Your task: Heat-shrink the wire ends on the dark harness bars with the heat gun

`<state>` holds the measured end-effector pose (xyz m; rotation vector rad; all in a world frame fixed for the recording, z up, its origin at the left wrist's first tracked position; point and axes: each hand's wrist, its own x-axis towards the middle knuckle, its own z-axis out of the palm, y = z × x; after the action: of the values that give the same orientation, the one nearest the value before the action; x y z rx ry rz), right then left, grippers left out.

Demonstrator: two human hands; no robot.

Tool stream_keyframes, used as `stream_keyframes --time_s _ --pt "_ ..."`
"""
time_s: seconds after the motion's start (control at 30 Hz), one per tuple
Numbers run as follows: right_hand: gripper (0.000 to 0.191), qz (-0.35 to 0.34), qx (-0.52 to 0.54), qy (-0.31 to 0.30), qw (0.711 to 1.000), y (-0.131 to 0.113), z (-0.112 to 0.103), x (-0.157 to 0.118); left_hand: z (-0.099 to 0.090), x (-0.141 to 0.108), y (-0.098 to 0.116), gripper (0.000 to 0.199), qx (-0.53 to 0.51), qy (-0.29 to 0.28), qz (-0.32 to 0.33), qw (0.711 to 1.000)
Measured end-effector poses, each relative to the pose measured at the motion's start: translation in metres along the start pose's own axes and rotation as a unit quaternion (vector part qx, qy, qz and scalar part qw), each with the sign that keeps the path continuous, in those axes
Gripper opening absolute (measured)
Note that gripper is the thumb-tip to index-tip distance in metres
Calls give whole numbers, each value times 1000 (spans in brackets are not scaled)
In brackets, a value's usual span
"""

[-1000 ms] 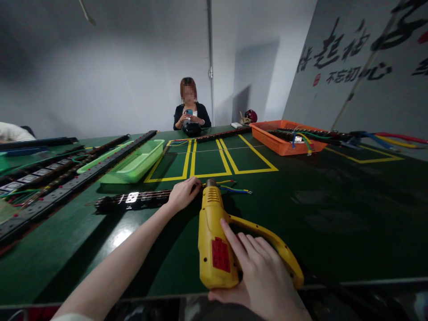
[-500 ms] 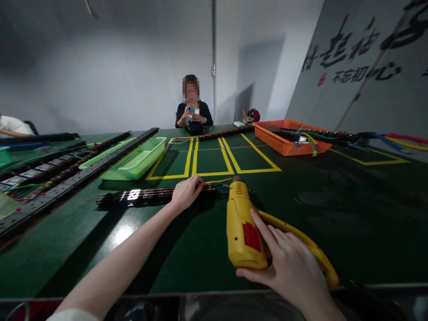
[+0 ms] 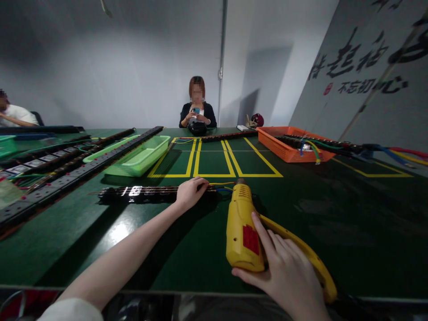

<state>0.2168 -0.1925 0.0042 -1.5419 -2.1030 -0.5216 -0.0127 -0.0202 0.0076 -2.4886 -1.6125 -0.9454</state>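
My right hand (image 3: 284, 263) is wrapped round a yellow heat gun (image 3: 243, 227) with a red label, its nozzle pointing away from me. Just past the nozzle lie a yellow wire and a blue wire (image 3: 224, 190), which come from the right end of a long black strip (image 3: 152, 192) with copper-coloured rods. My left hand (image 3: 192, 192) is closed over the right end of that strip, fingers bent down onto it; the fingertips are partly hidden.
A light green basket (image 3: 138, 160) stands beyond the strip, with a long socket bar (image 3: 80, 171) across it. An orange basket (image 3: 287, 154) with wired strips is at the right. Yellow tape (image 3: 216, 175) marks the table. Across it a person (image 3: 198, 107) holds a phone; another sits far left.
The view has shifted slightly, so most things appear a little further right. Both hands keep their holds, and the heat gun's nozzle stays by the wires.
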Motion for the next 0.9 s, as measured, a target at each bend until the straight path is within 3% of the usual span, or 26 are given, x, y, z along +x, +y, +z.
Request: stream_keyframes --time_s 0.23,0.53,0.9 --pt "108 -12 42 10 999 -30 4 0 5 1 -3 26 5 9 -35 999" --pt "115 -50 64 24 996 -61 9 3 3 0 -3 20 35 -28 31 999" --pt "120 -54 87 -12 995 -46 5 -1 3 0 -7 22 45 -37 70 996"
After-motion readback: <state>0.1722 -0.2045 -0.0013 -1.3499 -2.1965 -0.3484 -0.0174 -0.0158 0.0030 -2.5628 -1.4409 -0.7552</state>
